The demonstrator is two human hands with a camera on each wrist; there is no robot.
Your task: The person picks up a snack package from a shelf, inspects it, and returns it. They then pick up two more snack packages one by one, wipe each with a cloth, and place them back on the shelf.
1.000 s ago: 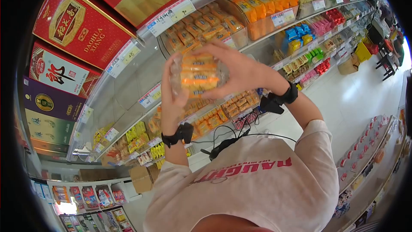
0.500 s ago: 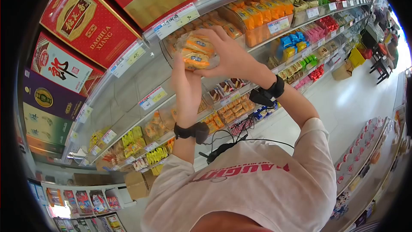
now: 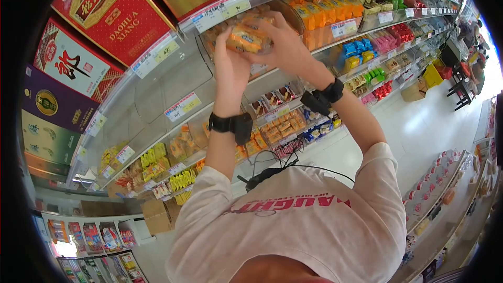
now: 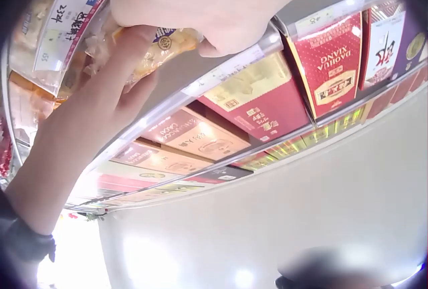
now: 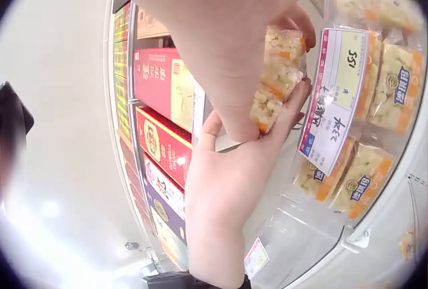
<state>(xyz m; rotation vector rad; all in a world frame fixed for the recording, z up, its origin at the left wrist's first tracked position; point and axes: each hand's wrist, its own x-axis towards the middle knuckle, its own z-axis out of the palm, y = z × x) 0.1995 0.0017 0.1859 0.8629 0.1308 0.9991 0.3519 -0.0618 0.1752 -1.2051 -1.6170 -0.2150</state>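
Observation:
Several clear packs of pale pastries with orange bands [image 3: 247, 39] are bunched between both hands, above a bin of similar packs [image 5: 394, 91]. The left hand [image 3: 231, 68] supports them from the left side, its fingers and thumb curled round them. From the other side the right hand [image 3: 291, 47] grips the bunch with bent fingers. Seen in the right wrist view, the packs [image 5: 281, 68] lie between the left hand [image 5: 227, 182] and the right hand [image 5: 234, 55]. The left wrist view shows one pack [image 4: 164, 48] partly covered by the fingers.
A price card [image 5: 338, 98] stands at the bin's front. Red liquor boxes [image 3: 115, 15] line the upper shelf, and orange packets [image 3: 325, 10] fill the neighbouring bin. Lower shelves hold more wrapped snacks [image 3: 283, 126]. A yellow box [image 3: 434, 76] is on the floor at the right.
Both hands have moved up and slightly right in the head view, carrying the packs closer over the bin. The bunch has turned between the hands, and the view has shifted a little.

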